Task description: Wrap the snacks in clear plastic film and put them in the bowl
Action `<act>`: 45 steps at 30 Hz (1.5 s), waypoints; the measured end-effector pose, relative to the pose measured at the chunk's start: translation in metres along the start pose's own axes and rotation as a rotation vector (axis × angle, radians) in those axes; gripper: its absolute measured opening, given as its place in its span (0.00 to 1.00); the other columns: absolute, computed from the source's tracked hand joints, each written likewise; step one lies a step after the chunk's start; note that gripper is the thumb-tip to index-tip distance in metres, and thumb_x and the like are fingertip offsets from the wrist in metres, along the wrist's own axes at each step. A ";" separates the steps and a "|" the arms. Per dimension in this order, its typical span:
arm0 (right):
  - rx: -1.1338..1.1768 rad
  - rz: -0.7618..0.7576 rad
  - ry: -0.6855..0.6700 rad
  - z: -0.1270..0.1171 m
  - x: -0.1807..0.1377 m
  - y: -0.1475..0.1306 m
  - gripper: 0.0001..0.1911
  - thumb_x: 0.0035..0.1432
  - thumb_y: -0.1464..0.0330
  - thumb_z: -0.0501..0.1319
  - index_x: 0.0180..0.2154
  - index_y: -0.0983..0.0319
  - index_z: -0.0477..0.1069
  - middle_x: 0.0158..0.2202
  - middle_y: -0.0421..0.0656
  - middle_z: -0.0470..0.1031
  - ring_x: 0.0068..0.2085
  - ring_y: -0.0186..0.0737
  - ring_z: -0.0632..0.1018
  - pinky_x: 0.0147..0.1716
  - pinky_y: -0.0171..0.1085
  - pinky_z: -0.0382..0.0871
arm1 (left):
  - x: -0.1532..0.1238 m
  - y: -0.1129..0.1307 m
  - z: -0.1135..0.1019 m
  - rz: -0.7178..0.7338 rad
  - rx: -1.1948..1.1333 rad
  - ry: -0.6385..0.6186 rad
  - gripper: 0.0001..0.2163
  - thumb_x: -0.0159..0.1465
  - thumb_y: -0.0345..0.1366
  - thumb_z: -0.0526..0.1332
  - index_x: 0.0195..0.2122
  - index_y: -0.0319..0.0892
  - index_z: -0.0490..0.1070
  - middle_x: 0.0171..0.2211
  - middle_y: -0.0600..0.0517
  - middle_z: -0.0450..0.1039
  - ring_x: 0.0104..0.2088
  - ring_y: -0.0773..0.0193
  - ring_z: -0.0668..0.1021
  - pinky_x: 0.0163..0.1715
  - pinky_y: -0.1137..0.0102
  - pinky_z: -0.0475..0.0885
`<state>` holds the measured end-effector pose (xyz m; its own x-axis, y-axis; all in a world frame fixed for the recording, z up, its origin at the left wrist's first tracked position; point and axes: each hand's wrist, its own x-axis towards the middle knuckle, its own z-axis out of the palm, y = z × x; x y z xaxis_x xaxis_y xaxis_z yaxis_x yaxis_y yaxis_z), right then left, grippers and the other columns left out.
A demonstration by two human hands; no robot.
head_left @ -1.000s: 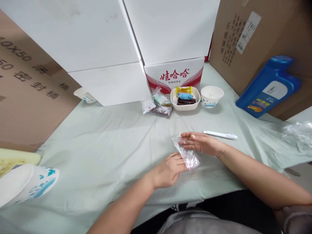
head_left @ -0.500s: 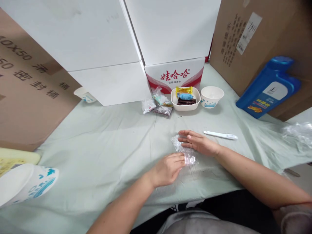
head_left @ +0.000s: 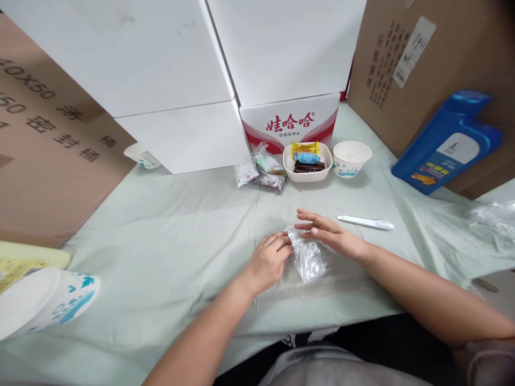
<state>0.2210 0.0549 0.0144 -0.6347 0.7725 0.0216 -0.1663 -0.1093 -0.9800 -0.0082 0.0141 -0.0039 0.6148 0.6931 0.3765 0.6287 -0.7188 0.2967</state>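
A crumpled clear plastic bag (head_left: 308, 258) lies on the pale green tablecloth (head_left: 169, 236) in front of me. My left hand (head_left: 267, 261) rests beside the bag's left edge, its fingers curled and touching the plastic near the top corner. My right hand (head_left: 332, 236) lies flat on the bag's upper right side with its fingers stretched out and pointing left. What the bag holds I cannot make out.
A white pen-like tool (head_left: 365, 222) lies right of my hands. Further back stand a dish of wrapped snacks (head_left: 307, 161), a white bowl (head_left: 351, 157) and several small packets (head_left: 261, 172). White boxes, cardboard and a blue jug (head_left: 448, 142) ring the table; paper cups (head_left: 44, 303) lie at the left.
My left hand has moved up and left from the bag's lower end to its upper left edge. The bag has spread out again below my right hand.
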 end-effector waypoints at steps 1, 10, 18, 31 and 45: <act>-0.110 -0.049 0.025 -0.001 -0.002 -0.003 0.21 0.63 0.59 0.58 0.57 0.54 0.64 0.68 0.46 0.48 0.61 0.47 0.65 0.57 0.50 0.62 | 0.000 -0.001 0.001 -0.005 -0.004 0.004 0.15 0.59 0.21 0.52 0.40 0.42 0.74 0.43 0.47 0.75 0.53 0.56 0.73 0.52 0.57 0.71; -1.147 -0.244 -0.472 0.012 -0.017 -0.022 0.19 0.51 0.63 0.68 0.44 0.64 0.73 0.45 0.50 0.72 0.47 0.48 0.70 0.49 0.47 0.64 | -0.002 -0.002 0.000 -0.086 0.022 0.074 0.12 0.62 0.22 0.51 0.40 0.41 0.71 0.42 0.47 0.73 0.51 0.56 0.73 0.51 0.58 0.71; -1.353 -0.304 -0.457 0.022 -0.022 -0.024 0.09 0.60 0.73 0.56 0.40 0.63 0.74 0.40 0.48 0.74 0.45 0.44 0.71 0.45 0.43 0.64 | 0.000 0.003 0.001 -0.175 0.114 -0.016 0.16 0.66 0.36 0.57 0.54 0.44 0.69 0.52 0.42 0.68 0.53 0.50 0.70 0.51 0.52 0.67; -1.201 -0.224 -0.396 0.026 -0.027 -0.032 0.12 0.61 0.74 0.52 0.42 0.62 0.72 0.35 0.44 0.77 0.34 0.37 0.75 0.33 0.35 0.64 | -0.001 0.010 -0.003 0.056 -0.061 -0.225 0.31 0.61 0.28 0.55 0.66 0.46 0.50 0.59 0.46 0.66 0.63 0.50 0.62 0.58 0.50 0.58; -1.491 -0.077 0.069 0.023 0.001 0.012 0.08 0.65 0.68 0.53 0.41 0.64 0.68 0.35 0.46 0.75 0.30 0.37 0.75 0.27 0.34 0.57 | -0.002 0.006 0.001 0.005 -0.067 -0.091 0.38 0.60 0.28 0.56 0.68 0.39 0.37 0.59 0.38 0.63 0.59 0.50 0.66 0.56 0.50 0.65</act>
<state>0.2009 0.0399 0.0070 -0.6178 0.7780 0.1139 0.7335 0.6224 -0.2732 -0.0052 0.0088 -0.0040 0.6609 0.6890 0.2975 0.5939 -0.7225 0.3538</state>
